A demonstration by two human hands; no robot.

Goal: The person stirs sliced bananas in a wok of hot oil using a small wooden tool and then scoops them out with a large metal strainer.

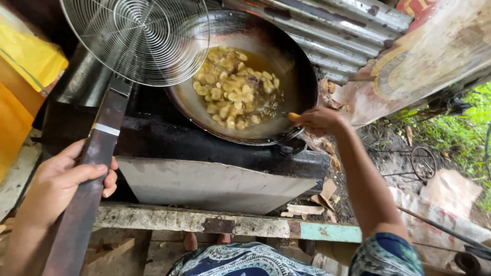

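Setting: outdoor cooking spot, with corrugated metal sheeting [332,30] along the upper right of the frame, bare ground with wood scraps at right, green plants at the far right edge.
Stove: blackened, soot-dark block [204,143] in the middle of the frame, fronted by a grey slab and a worn wooden plank with a patch of pale green paint [327,232].
Pan: large round dark metal wok [302,76] sitting on the stove, upper centre, tilted toward the camera.
Contents: pale yellow round slices [232,89] lying in oil inside the wok.
Skimmer: wide round wire-mesh skimmer [138,36] in the upper left, raised above the left rim of the wok; its long flat dark wooden handle [97,158] runs down to the lower left.
Left hand: left hand [61,181] at lower left, fingers and thumb wrapped around the handle.
Right hand: right hand [319,121] at centre right, fingers pinched closed on a small yellow slice [293,117] at the near right rim of the wok.
Clothing: blue patterned fabric [245,260] along the bottom edge.
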